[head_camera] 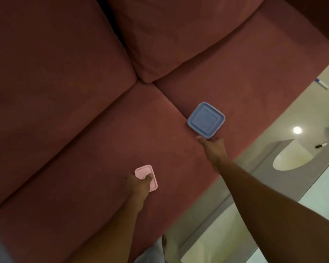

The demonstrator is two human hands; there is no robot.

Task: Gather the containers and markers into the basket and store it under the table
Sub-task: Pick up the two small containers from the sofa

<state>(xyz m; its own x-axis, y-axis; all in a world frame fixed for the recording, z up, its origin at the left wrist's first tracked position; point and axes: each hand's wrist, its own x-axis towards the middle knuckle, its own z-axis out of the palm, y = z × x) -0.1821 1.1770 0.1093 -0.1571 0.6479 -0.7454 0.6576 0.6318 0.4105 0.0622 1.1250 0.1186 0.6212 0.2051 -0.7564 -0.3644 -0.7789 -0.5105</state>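
The left hand (139, 184) has its grip closed on the small pink container (146, 177) on the red couch (103, 130). The right hand (212, 147), arm stretched out, touches the blue container (206, 119) edge; its grip is hard to tell.

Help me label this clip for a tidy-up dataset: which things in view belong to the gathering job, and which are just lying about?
Part of the job:
- pink container, under the left hand
- blue container, right hand at its edge
- marker on the floor

Just there:
- red sofa
- pale floor
- small dark-tipped item, too small to identify
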